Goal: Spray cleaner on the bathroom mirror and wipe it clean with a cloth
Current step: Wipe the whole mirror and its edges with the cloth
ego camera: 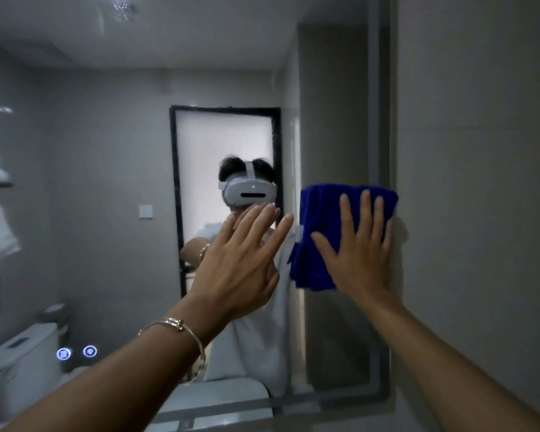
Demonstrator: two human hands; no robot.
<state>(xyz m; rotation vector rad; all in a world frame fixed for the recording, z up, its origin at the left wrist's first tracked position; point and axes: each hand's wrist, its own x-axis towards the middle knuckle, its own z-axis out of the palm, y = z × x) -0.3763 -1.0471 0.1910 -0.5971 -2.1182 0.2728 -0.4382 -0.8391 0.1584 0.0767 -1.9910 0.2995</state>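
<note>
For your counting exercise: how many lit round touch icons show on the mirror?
2. Both sit low on the mirror's left: left icon, right icon, side by side.

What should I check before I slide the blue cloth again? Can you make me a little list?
1. Cloth under your hand: ok. The right hand lies flat on the blue cloth.
2. Cloth on the glass: ok. It presses against the mirror at its right edge.
3. Other hand out of the way: ok. The left hand is open, just left of the cloth, holding nothing.
4. Fingers off the glass: cannot tell. The left fingertips may be touching it and leaving marks.
5. Cleaner on the mirror: cannot tell. No wet streaks show clearly.
6. Spray bottle nearby: cannot tell. None is in view.
</note>
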